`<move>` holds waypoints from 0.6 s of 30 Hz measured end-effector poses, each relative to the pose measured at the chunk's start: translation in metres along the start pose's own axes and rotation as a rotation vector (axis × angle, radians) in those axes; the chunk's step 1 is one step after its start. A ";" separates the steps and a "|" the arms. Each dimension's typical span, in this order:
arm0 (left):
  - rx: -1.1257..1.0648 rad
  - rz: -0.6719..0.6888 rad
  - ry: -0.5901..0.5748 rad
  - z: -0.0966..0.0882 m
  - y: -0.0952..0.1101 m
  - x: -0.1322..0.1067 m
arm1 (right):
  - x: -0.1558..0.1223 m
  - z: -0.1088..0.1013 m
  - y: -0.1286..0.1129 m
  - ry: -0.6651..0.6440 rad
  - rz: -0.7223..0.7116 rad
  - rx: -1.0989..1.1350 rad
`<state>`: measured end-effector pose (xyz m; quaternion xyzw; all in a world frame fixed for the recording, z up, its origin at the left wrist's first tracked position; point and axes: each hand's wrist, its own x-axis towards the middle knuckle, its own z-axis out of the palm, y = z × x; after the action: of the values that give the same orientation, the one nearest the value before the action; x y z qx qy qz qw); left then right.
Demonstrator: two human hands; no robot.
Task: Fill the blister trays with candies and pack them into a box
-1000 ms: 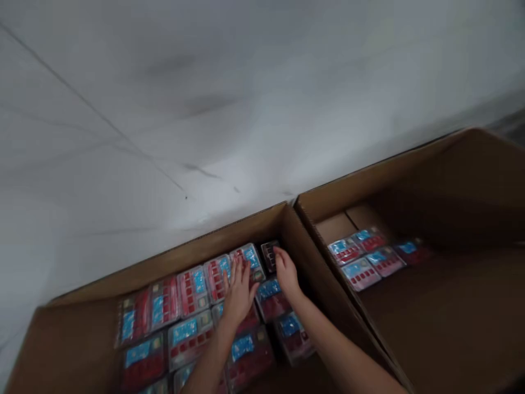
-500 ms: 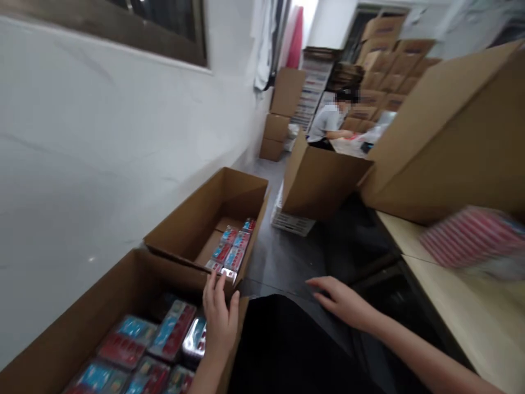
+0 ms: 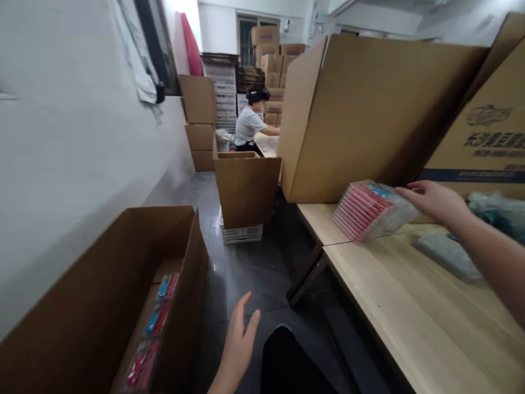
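Observation:
My left hand [image 3: 238, 339] is held over the floor with thumb and fingers apart and nothing in it. To its left stands an open cardboard box [image 3: 82, 306] with several clear packs [image 3: 156, 318] in red and blue along its inner side. My right hand [image 3: 437, 202] reaches over the wooden table, its fingers stretched out at the right end of a row of clear plastic packs [image 3: 363, 212] with red edges. Whether the fingertips touch the packs is hard to see. The right end of the row is blurred.
A large open carton [image 3: 385, 115] and a printed carton [image 3: 488, 131] stand on the wooden table [image 3: 394, 306]. Another box [image 3: 248, 191] rests on a white crate [image 3: 243, 234] on the floor. A co-worker [image 3: 248, 123] sits farther back near stacked cartons. A plastic-wrapped bundle [image 3: 447, 254] lies on the table.
The view has swung right. My right hand has moved up from beside the table to the row of packs. My left hand has left the box of packs and now hangs over the floor.

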<state>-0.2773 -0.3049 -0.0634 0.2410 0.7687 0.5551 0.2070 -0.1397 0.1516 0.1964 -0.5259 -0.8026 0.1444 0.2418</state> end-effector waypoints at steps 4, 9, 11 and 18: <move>-0.274 -0.172 -0.241 0.056 0.087 0.079 | 0.069 0.007 0.058 -0.177 0.391 0.176; -0.408 -0.358 -0.444 0.137 0.222 0.165 | 0.057 0.051 0.115 -0.422 0.600 0.473; -0.416 -0.333 -0.448 0.174 0.265 0.194 | 0.051 0.070 0.124 -0.501 0.594 0.587; -0.509 -0.513 -0.534 0.266 0.321 0.250 | 0.071 0.117 0.139 -0.653 0.497 0.857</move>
<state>-0.2764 0.1313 0.1506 0.1191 0.5621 0.5756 0.5818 -0.1186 0.2756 0.0473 -0.4820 -0.5584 0.6622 0.1319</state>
